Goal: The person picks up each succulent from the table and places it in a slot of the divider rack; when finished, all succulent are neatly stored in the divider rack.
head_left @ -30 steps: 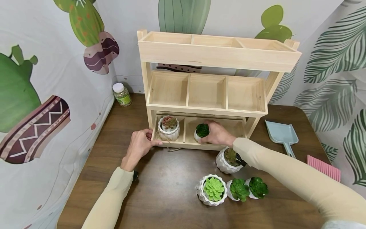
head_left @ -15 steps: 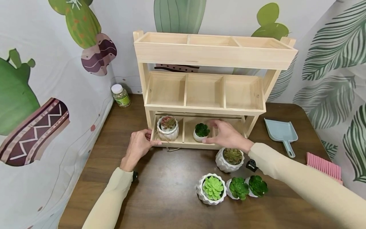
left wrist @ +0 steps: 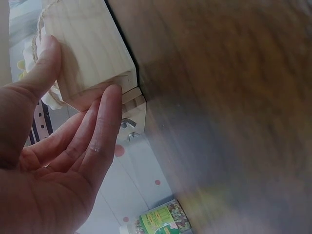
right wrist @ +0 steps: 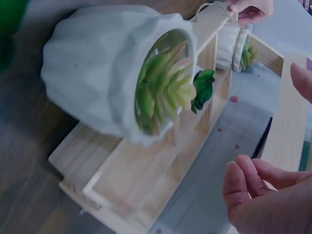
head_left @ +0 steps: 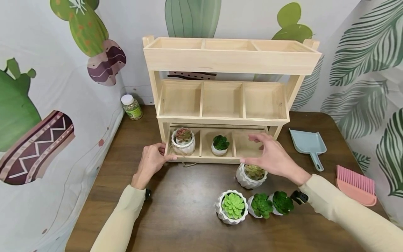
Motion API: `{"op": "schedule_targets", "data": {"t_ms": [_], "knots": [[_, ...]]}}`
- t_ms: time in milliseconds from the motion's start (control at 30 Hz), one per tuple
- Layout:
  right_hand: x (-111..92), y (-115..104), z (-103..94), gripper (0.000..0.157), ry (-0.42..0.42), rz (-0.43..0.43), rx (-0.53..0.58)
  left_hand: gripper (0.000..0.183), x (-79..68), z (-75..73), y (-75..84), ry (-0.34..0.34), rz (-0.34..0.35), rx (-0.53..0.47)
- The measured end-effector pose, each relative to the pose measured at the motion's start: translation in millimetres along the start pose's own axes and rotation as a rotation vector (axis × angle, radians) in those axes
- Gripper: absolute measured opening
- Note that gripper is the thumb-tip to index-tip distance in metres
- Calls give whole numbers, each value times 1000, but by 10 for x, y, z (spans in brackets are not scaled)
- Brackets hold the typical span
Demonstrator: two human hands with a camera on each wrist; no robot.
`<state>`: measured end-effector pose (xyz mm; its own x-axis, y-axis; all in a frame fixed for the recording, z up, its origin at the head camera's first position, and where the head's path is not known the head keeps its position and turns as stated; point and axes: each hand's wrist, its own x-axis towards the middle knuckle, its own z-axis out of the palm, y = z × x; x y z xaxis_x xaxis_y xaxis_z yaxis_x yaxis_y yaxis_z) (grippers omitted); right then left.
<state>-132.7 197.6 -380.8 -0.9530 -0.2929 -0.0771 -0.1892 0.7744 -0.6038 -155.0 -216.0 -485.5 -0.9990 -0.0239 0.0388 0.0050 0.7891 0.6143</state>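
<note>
Your left hand [head_left: 149, 161] grips the front corner of the rack's [head_left: 233, 62] bottom tray [head_left: 217, 160], thumb over the front edge and fingers against the side. Just beside that thumb, a reddish plant [head_left: 183, 142] sits in the end compartment. Your right hand [head_left: 273, 156] holds nothing, its thumb and fingers spread apart by the opposite end compartment. The small dark plant [head_left: 221, 144] stands upright in the middle compartment, left of those fingers and clear of them. An olive plant [head_left: 251, 177] is on the table [head_left: 176, 217] just below your right thumb; a lime plant [head_left: 232, 208] stands closer to you.
</note>
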Motion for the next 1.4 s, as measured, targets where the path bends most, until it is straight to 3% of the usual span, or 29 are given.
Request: {"op": "schedule_targets", "data": {"t_ms": [267, 533, 667, 1400], "knots": [[-270, 118, -19, 99, 75, -8, -43, 48, -3, 8, 1, 6, 4, 2], [-409, 249, 142, 105, 65, 1, -73, 57, 36, 52, -88, -12, -14, -17], [-431, 319, 228, 105, 42, 16, -67, 49, -6, 8, 0, -8, -19, 1], [-359, 496, 461, 107, -15, 27, -86, 50, 3, 19, -2, -5, -26, -6]]}}
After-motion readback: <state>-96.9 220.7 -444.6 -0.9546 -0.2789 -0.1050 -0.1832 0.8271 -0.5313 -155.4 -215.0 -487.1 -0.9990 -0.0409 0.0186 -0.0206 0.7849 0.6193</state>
